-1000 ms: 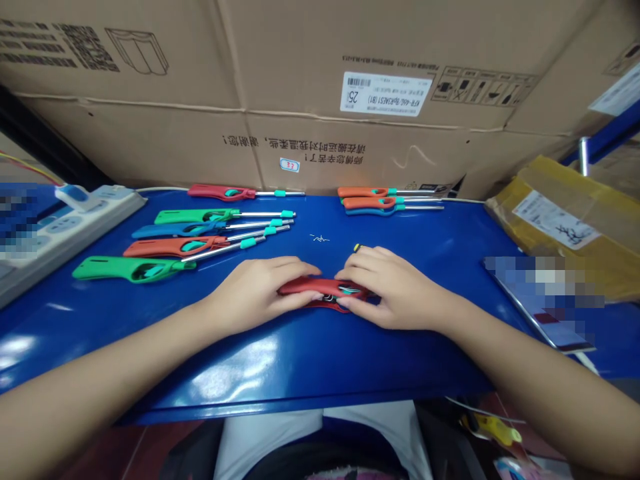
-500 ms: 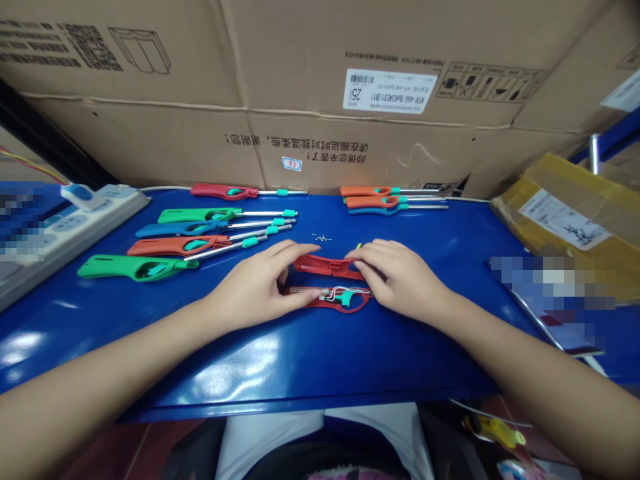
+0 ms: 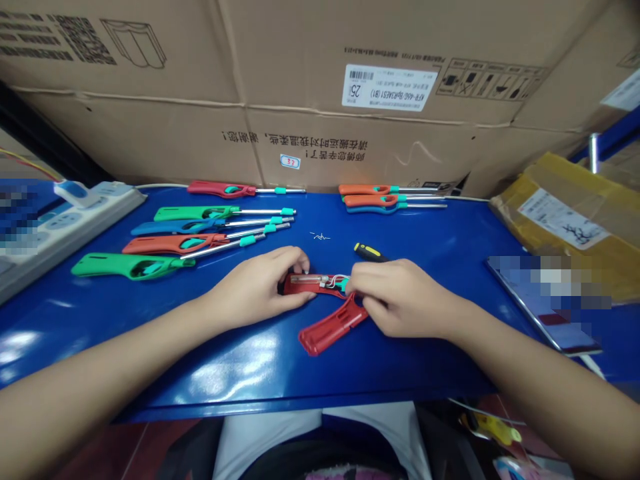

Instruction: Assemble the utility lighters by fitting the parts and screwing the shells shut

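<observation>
In the middle of the blue table lies an opened red lighter (image 3: 303,283), with a clear tube, white wires and a green trigger showing inside. My left hand (image 3: 263,283) closes around its rear end, thumb in front and fingers behind. My right hand (image 3: 400,297) pinches one end of the loose red half shell (image 3: 327,329), which slants toward the table's front edge. That hand also covers the trigger end of the lighter. Just behind it lies a black and yellow screwdriver handle (image 3: 371,252), partly hidden. Several tiny screws or pins (image 3: 320,236) lie farther back.
Several assembled lighters (image 3: 170,227) lie at the left, beside a white power strip (image 3: 95,217). More orange lighters (image 3: 373,200) lie at the back right, before a big carton (image 3: 300,80). A phone (image 3: 543,317) and a taped parcel (image 3: 575,220) are on the right.
My right hand has brought the red half shell from behind the lighter to in front of it. The screwdriver handle is now more exposed. My left hand stays at the lighter's rear end.
</observation>
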A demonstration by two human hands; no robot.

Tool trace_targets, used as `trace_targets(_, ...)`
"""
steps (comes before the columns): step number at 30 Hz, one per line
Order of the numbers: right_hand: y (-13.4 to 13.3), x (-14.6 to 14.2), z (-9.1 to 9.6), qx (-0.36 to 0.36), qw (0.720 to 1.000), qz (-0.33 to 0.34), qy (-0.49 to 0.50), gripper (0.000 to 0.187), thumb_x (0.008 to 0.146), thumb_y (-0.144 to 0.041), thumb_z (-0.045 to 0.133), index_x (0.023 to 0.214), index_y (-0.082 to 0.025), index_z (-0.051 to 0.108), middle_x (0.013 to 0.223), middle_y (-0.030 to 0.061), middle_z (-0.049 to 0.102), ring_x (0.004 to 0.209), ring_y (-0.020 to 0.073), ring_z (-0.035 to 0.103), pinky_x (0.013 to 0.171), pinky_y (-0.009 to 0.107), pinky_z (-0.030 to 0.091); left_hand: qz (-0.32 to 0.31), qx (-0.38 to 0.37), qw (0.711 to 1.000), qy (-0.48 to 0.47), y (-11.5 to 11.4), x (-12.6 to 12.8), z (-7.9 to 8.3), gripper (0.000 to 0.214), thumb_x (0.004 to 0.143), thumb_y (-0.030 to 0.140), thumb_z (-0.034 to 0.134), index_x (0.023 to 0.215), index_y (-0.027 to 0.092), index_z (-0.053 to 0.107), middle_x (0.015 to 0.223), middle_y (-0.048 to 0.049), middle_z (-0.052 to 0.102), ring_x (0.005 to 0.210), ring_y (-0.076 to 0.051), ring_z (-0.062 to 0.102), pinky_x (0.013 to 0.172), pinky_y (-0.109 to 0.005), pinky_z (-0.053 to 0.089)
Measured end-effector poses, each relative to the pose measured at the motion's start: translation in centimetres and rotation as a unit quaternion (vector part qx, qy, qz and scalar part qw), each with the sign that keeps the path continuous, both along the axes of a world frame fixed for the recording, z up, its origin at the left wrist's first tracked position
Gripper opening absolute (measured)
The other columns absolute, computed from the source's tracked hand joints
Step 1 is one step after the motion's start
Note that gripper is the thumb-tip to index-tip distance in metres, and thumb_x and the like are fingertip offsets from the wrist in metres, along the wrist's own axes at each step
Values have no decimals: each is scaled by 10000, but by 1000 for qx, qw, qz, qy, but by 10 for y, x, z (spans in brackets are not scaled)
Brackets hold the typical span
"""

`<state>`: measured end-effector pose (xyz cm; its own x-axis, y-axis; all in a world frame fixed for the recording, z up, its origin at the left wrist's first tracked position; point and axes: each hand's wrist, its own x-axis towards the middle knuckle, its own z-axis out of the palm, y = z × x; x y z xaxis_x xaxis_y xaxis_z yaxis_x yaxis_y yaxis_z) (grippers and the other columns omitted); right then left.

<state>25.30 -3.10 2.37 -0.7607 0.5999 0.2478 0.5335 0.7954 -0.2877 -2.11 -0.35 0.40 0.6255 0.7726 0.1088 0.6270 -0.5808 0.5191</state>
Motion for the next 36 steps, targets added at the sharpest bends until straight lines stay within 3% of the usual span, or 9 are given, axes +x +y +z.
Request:
trace_targets(6, -1, -1, 4, 72, 993, -2, -89, 142, 831, -151, 535, 703, -199, 574, 716, 22, 588, 718, 178, 492, 656, 328, 367, -24, 36, 999, 4, -3, 1, 2, 230, 882, 320, 663, 1058, 207, 566, 1004, -15, 624, 807, -157, 596, 664, -261, 454)
trace_targets(11, -2, 1, 5, 37, 992, -38, -116, 169, 896, -225, 557, 731, -194, 574, 728, 2, 607, 655, 148, 496, 604, 315, 315, -22, 33, 999, 16, -3, 1, 1, 237, 951, 408, 618, 1075, 207, 610, 1025, -24, 613, 790, -150, 596, 631, -252, 451)
trace_targets(16, -3, -2, 3, -12, 992, -70, -103, 120, 919, -177, 525, 812, -193, 579, 769, -1, 648, 633, 130, 526, 567, 301, 281, -8, 41, 999, 2, -2, 2, 0, 235, 948, 407, 643, 1037, 195, 599, 997, -22, 616, 748, -136, 579, 609, -247, 433)
trace_targets(22, -4, -2, 4, 24, 994, -50, -96, 173, 914, -241, 571, 747, -199, 593, 720, 0, 656, 622, 137, 536, 572, 307, 298, -20, 52, 998, -10, -3, 2, 0, 181, 969, 360, 617, 1025, 188, 630, 982, -30, 615, 772, -139, 583, 644, -252, 453)
trace_targets(27, -1, -3, -1, 54, 993, -90, -58, 157, 928, -187, 524, 997, -199, 665, 967, 52, 707, 844, 186, 638, 649, 302, 407, -43, 40, 998, -11, -2, 3, -1, 195, 991, 331, 598, 1130, 205, 650, 994, -27, 658, 835, -152, 634, 670, -250, 476)
trace_targets(32, 4, -5, -5, 17, 991, -130, -19, 242, 988, -268, 537, 1211, -218, 619, 1190, 81, 671, 1005, 219, 654, 743, 326, 504, -62, 50, 996, -42, -2, 3, -4, 217, 1021, 270, 565, 1169, 206, 709, 1020, -41, 680, 884, -156, 657, 752, -269, 521)
trace_targets(36, 10, -6, -12, 7, 995, -95, 0, 228, 1030, -316, 540, 1191, -203, 656, 1164, 84, 684, 1052, 226, 635, 837, 353, 522, -69, 91, 987, -109, -4, 4, -4, 241, 1032, 245, 572, 1210, 195, 726, 1051, -57, 697, 912, -142, 677, 808, -258, 546)
